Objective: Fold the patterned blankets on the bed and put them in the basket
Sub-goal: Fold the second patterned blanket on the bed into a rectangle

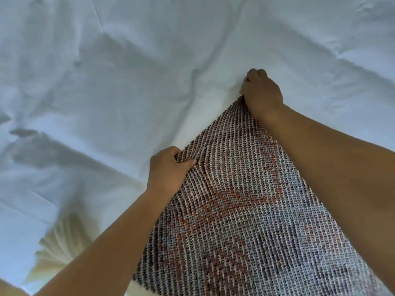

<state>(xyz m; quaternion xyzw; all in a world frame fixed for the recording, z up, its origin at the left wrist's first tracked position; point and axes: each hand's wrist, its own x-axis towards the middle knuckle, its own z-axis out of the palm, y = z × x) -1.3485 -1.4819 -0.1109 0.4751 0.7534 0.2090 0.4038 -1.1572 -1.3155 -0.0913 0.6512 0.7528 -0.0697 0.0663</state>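
A patterned knitted blanket [245,221] in white, dark and orange-red yarn stretches from the bottom right up toward the middle of the white bed [128,82]. My left hand [168,169] pinches its near left corner, thumb on top of the fabric. My right hand [261,90] is closed on the far corner, pressed down against the bed sheet. The blanket's top edge runs taut between the two hands. No basket is in view.
The rumpled white sheet fills the upper and left part of the view. A cream ribbed fabric [57,248] shows at the lower left edge of the bed.
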